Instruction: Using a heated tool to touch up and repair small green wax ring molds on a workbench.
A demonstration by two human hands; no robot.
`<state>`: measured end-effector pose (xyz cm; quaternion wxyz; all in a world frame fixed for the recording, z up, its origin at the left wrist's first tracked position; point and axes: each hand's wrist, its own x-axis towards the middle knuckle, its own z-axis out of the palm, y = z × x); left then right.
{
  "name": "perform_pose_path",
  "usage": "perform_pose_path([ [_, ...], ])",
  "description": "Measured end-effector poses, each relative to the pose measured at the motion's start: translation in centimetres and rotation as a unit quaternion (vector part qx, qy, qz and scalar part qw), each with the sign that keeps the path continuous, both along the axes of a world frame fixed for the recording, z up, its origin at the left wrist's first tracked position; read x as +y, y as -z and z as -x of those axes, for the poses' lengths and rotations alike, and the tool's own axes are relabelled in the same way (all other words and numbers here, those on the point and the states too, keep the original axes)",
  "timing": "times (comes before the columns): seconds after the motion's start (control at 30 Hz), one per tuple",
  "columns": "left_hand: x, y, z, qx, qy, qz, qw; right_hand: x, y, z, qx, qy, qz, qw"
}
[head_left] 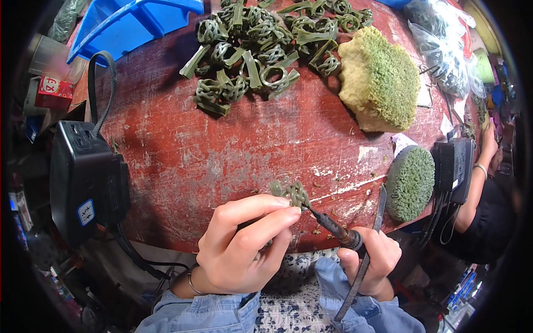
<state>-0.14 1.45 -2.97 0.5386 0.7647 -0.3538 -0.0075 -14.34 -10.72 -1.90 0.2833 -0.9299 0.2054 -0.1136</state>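
Observation:
Between the thumb and fingers of my left hand (239, 244) is a small green openwork ring (298, 193) with a braided, wax-like look. My right hand (378, 255) grips a soldering iron (337, 228) with a dark barrel, its thin tip reaching the ring's right side; whether it touches cannot be made out. A long flat metal file (355, 287) is also held in my right hand, slanting up past the knuckles. Beyond both hands lies a heap of similar green rings (250, 44), many with a straight stub attached.
On the scratched red table (222, 150) rest a large yellow-green sponge block (383, 77) and a round green pad (412, 183). Black power boxes stand left (83, 177) and right (452, 166). A blue bin (133, 28) is back left. Another person's arm (477, 188) shows right.

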Motion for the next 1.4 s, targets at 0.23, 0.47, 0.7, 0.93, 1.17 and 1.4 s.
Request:
perform_pose_path([
  [0.23,-0.02,0.0,0.07,-0.008,-0.008,-0.006,1.0,-0.09,-0.3,-0.24,0.014,-0.004,-0.003,1.0],
  [0.47,-0.08,0.12,0.15,-0.013,-0.017,-0.007,1.0,-0.07,-0.14,-0.3,0.001,-0.002,-0.009,1.0],
  [0.7,-0.18,0.14,0.24,-0.016,-0.026,-0.013,0.999,-0.05,0.04,-0.38,-0.007,0.002,-0.005,1.0],
  [0.93,-0.16,0.1,0.3,-0.03,-0.026,-0.025,0.999,0.11,-0.04,-0.41,-0.012,0.01,-0.003,1.0],
  [1.17,-0.22,0.21,0.38,-0.027,-0.028,-0.02,0.999,0.23,0.07,-0.36,-0.014,0.023,0.001,1.0],
  [1.4,-0.23,0.11,0.33,-0.025,-0.023,-0.022,0.999,0.21,-0.12,-0.55,-0.008,0.02,-0.004,1.0],
])
